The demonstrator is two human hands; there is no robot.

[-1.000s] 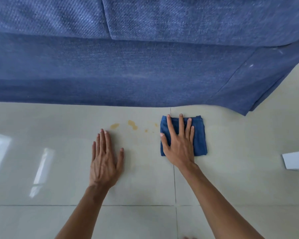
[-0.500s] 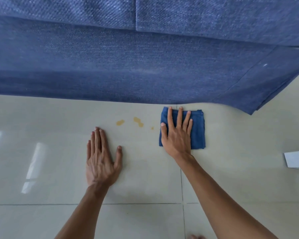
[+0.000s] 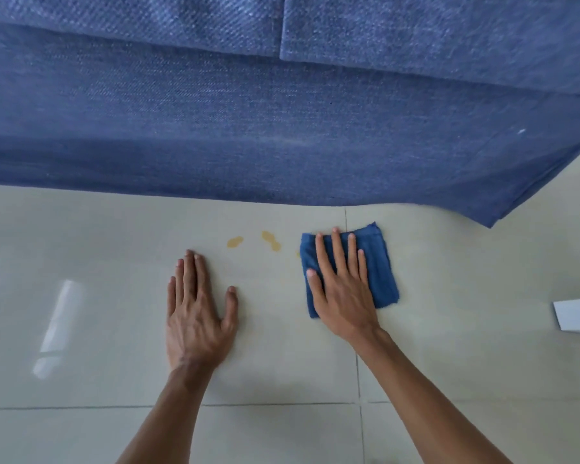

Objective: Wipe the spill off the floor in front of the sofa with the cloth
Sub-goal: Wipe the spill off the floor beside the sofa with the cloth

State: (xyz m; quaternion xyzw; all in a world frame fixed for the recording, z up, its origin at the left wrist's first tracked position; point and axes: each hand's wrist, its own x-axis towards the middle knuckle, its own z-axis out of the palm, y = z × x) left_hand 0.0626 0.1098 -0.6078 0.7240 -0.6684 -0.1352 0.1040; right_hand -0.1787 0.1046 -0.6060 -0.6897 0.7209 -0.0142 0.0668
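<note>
Yellowish spill drops [image 3: 270,241] lie on the pale tiled floor [image 3: 81,249] just in front of the blue sofa [image 3: 282,128]. A folded blue cloth [image 3: 380,262] lies flat on the floor to the right of the drops, its left edge touching the smallest one. My right hand [image 3: 344,296] presses flat on the cloth with fingers spread, covering its left half. My left hand [image 3: 198,316] rests palm down on the bare tile, below and left of the spill, holding nothing.
The sofa's fabric front hangs to the floor across the whole top of the view, its corner at the right. A white flat object [image 3: 578,313] lies at the right edge. Grout lines cross the glossy tiles, which show window reflections at left.
My right hand has slid the cloth a little to the left, up to the rightmost small drop, and turned it slightly. My left hand has stayed planted.
</note>
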